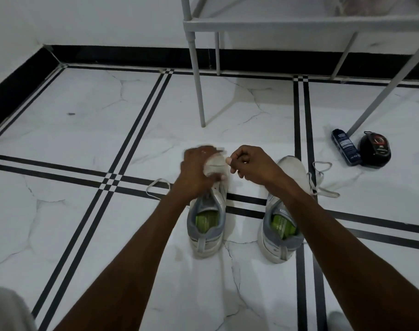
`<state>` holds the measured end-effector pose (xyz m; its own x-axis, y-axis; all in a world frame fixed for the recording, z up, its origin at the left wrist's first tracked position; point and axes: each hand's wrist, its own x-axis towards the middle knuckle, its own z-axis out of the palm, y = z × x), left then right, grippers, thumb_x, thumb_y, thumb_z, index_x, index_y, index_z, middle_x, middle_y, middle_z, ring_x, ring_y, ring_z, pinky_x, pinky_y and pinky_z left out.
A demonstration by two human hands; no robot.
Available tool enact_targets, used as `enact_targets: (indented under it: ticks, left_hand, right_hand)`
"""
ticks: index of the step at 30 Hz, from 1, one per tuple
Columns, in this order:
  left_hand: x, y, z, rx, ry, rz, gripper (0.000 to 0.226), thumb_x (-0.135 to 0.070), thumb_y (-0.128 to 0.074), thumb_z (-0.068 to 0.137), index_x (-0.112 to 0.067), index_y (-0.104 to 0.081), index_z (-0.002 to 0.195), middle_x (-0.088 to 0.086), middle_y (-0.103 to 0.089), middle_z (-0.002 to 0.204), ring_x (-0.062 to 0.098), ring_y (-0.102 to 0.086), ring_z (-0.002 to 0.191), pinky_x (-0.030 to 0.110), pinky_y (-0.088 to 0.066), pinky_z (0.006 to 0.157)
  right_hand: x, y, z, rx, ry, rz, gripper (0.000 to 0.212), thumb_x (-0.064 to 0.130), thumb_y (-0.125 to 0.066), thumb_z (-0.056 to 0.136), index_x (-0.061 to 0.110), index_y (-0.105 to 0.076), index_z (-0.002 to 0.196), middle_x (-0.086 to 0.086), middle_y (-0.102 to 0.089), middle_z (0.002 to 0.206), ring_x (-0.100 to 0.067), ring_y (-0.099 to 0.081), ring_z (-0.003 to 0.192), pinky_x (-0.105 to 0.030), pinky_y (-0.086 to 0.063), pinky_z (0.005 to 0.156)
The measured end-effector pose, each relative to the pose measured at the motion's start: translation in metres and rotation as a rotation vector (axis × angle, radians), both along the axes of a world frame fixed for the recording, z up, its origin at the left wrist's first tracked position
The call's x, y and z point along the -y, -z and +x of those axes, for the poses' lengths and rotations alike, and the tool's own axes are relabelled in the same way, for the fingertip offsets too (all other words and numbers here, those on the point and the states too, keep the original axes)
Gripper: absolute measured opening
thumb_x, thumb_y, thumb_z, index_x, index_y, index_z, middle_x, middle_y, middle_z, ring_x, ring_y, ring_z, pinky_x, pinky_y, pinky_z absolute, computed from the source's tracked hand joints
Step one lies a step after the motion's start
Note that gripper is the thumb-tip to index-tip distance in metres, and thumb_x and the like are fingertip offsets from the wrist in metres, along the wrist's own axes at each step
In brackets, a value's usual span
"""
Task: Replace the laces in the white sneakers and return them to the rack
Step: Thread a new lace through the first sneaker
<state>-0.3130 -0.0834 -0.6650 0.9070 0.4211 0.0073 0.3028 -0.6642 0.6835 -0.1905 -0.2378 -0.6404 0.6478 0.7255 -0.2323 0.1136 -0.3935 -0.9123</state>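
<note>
Two white sneakers stand side by side on the floor [84, 139]. The left sneaker [207, 220] is gripped at its toe by the left hand [199, 168], while the right hand [249, 163] pinches what looks like a lace end. The right sneaker [285, 211] trails a loose lace [323, 185]. Lacing seems unfinished; the rack [299, 22] beyond awaits both.

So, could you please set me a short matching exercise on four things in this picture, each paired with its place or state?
Things:
1. left hand
2. right sneaker
3. dark blue can
4. loose lace

Places or states:
A. lying on its side next to a rack leg
B. on the toe of the left sneaker
C. trailing on the floor right of the right sneaker
D. standing partly under the right forearm, green insole showing

Pairs: 1-B, 2-D, 3-A, 4-C
</note>
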Motion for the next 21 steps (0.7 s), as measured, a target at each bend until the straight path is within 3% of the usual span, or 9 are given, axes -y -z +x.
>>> enact_targets:
  ticks: [1,3,6,8,10,12,15,18,21]
  left_hand:
    - [0.008,-0.001,0.003,-0.007,0.048,-0.017,0.041,-0.052,-0.075,0.073,-0.033,-0.075,0.110,-0.006,-0.070,0.115,0.017,-0.062,0.111,0.049,-0.050,0.095]
    - [0.006,-0.004,0.006,0.068,-0.114,-0.006,0.011,-0.034,-0.074,0.083,-0.030,-0.080,0.091,-0.010,-0.075,0.100,0.012,-0.067,0.099,0.048,-0.049,0.092]
    - [-0.015,0.000,-0.009,0.056,-0.505,0.166,0.009,-0.035,-0.072,0.088,-0.033,-0.079,0.095,-0.010,-0.076,0.105,0.019,-0.063,0.111,0.048,-0.042,0.096]
    - [-0.023,0.000,-0.013,0.058,-0.400,0.116,0.030,-0.042,-0.079,0.080,-0.033,-0.075,0.109,-0.007,-0.071,0.115,0.022,-0.058,0.118,0.049,-0.043,0.100]
    - [-0.015,0.002,-0.007,0.128,-0.067,0.039,0.047,-0.041,-0.082,0.074,-0.028,-0.073,0.118,-0.007,-0.069,0.119,0.014,-0.057,0.117,0.048,-0.044,0.101]
    - [0.001,-0.001,-0.002,0.164,0.075,-0.039,0.027,-0.030,-0.082,0.078,-0.022,-0.079,0.104,-0.007,-0.074,0.107,0.011,-0.064,0.106,0.046,-0.049,0.094]
    - [0.002,-0.002,-0.003,0.225,-0.049,-0.032,0.004,-0.021,-0.078,0.086,-0.021,-0.081,0.088,-0.008,-0.074,0.090,0.008,-0.066,0.089,0.038,-0.052,0.085]
    - [-0.001,-0.002,-0.009,0.221,-0.115,-0.034,0.005,-0.018,-0.077,0.087,-0.020,-0.080,0.090,-0.006,-0.071,0.090,0.006,-0.061,0.084,0.025,-0.050,0.078]
    - [0.000,-0.001,-0.015,0.218,-0.189,-0.071,0.009,-0.015,-0.077,0.086,-0.022,-0.077,0.091,0.000,-0.072,0.091,0.014,-0.065,0.082,0.030,-0.053,0.075]
  right_hand:
    - [-0.002,0.000,-0.001,-0.005,0.003,0.000,0.022,0.030,-0.069,0.092,0.008,-0.065,0.093,-0.004,-0.075,0.076,-0.010,-0.057,0.057,-0.030,-0.046,0.060]
    - [-0.003,-0.002,0.000,-0.006,0.014,-0.001,0.022,0.029,-0.069,0.092,0.008,-0.065,0.093,-0.004,-0.075,0.076,-0.009,-0.056,0.056,-0.028,-0.046,0.059]
    - [0.005,-0.002,0.000,-0.018,-0.003,0.008,0.021,0.028,-0.071,0.091,0.007,-0.065,0.092,-0.004,-0.075,0.076,-0.010,-0.057,0.056,-0.025,-0.045,0.057]
    - [0.007,-0.001,-0.003,-0.041,-0.015,0.026,0.022,0.026,-0.071,0.090,0.005,-0.065,0.092,-0.006,-0.075,0.076,-0.011,-0.058,0.057,-0.026,-0.046,0.057]
    - [0.004,-0.002,-0.005,-0.072,0.017,0.048,0.022,0.025,-0.072,0.090,0.004,-0.065,0.092,-0.007,-0.075,0.076,-0.012,-0.060,0.058,-0.027,-0.046,0.057]
    - [0.000,-0.004,-0.005,-0.072,0.052,0.043,0.023,0.026,-0.071,0.090,0.004,-0.066,0.094,-0.005,-0.076,0.076,-0.012,-0.061,0.059,-0.029,-0.046,0.060]
    - [-0.003,-0.009,-0.006,-0.084,0.002,0.038,0.020,0.022,-0.069,0.092,0.004,-0.063,0.097,-0.006,-0.077,0.079,-0.014,-0.062,0.061,-0.026,-0.044,0.060]
    - [-0.003,-0.012,-0.012,-0.103,-0.140,0.079,0.016,0.019,-0.065,0.096,0.005,-0.062,0.102,-0.008,-0.076,0.083,-0.014,-0.060,0.064,-0.018,-0.043,0.056]
    - [-0.007,-0.010,-0.017,-0.158,-0.256,0.110,0.015,0.018,-0.064,0.096,0.005,-0.065,0.103,-0.011,-0.076,0.089,-0.014,-0.062,0.071,-0.018,-0.043,0.058]
